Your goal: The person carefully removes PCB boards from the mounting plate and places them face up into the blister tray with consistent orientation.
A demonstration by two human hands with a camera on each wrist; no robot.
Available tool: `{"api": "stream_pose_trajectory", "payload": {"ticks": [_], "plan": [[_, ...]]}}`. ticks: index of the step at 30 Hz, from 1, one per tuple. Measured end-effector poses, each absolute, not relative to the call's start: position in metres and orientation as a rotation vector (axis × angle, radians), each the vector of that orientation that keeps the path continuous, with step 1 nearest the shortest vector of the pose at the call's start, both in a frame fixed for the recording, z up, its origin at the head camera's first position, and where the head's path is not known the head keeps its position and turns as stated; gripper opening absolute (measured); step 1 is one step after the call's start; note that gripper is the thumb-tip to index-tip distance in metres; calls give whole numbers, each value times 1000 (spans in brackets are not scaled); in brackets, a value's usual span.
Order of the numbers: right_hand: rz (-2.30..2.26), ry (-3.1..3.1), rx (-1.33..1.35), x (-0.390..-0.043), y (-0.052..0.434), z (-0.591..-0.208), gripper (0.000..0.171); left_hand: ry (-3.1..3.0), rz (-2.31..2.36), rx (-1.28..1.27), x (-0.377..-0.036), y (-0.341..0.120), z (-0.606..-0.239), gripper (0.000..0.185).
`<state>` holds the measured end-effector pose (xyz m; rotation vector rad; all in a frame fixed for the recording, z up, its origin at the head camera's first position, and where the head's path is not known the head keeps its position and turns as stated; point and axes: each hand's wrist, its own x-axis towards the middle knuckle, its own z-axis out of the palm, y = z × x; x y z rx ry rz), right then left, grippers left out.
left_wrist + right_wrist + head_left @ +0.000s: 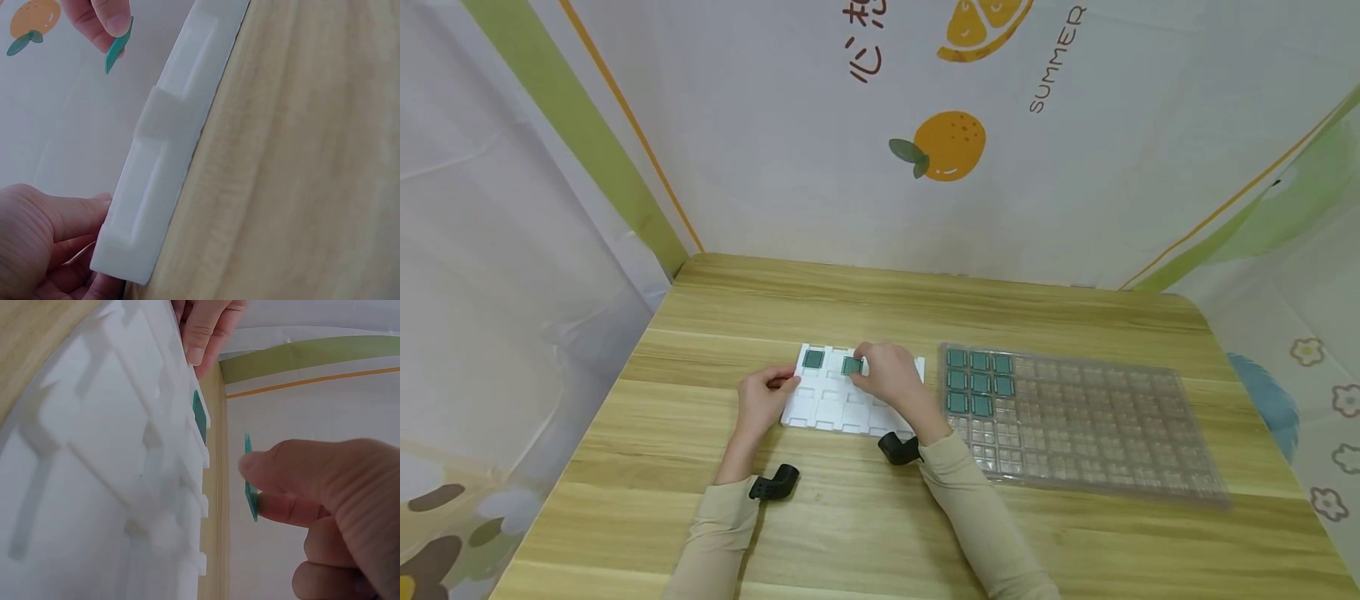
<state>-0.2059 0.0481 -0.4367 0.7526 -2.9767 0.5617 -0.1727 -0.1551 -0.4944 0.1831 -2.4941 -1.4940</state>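
From the head camera, both forearms reach forward over the wooden table [865,300] to a white foam tray [838,408]. The left hand [763,398] grips the tray's left edge, fingers curled round it, wrist low on the table. The right hand [887,372] hovers over the tray's far row, knuckles up, pinching a green chip [852,365] between thumb and fingertips just above a pocket. A second green chip [813,359] lies in the tray's far-left pocket, just left of the held one. Right of the white tray, near but apart, lies a clear plastic tray [1090,433] with more green chips filling its far-left corner.

The left wrist camera looks along the white foam tray's side wall [165,162]. The left hand [44,240] clasps the near corner, fingers wrapped under it. Beyond the tray, fingertips [112,19] pinch the green chip [119,47], tilted.

The right wrist camera shows the right hand [331,506] nipping the chip [250,481] edge-on between thumb and forefinger, beside the tray's pockets [125,456]. The seated chip [200,415] shows farther along, and left-hand fingers [203,331] hold the far edge.
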Motion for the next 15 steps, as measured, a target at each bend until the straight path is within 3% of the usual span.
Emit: {"api": "stream_pose_trajectory", "payload": {"ticks": [15], "plan": [[564,-2966,789,-198,63,-436,25,-2477,-1494,160,-174,-156,-497,15]]}}
